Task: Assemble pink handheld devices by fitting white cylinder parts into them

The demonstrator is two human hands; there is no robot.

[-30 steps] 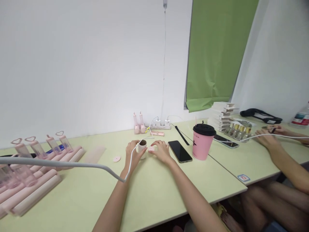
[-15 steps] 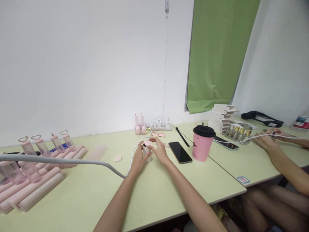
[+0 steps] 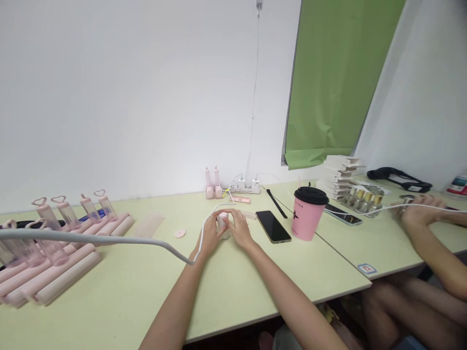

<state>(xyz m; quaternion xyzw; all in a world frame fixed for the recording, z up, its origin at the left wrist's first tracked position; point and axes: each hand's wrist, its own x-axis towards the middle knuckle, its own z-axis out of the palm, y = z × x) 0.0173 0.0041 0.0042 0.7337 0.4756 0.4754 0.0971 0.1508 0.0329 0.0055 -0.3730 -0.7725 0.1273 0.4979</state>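
Observation:
In the middle of the table, my left hand (image 3: 210,234) curls round the left side of a small pale cylinder (image 3: 225,235), which stands upright. My right hand (image 3: 239,228) closes on it from the right, its thumb and fingers at the pink top (image 3: 224,216). Both sets of fingertips nearly meet over that top, so much of the piece is hidden. A thin pink disc (image 3: 180,233) with a tiny centre hole lies left of my hands.
Pink cylinders and clear-bodied bottles (image 3: 67,216) with heart-shaped loops crowd the left. A white cable (image 3: 146,241) crosses in front. To the right are a phone (image 3: 273,226), a lidded pink cup (image 3: 308,214), stacked white boxes (image 3: 335,177) and a co-worker's hand (image 3: 419,209).
The pink piece my right hand held tilted over the cylinder's dark opening now sits at its top, and the opening no longer shows. My hands have drawn closer round it.

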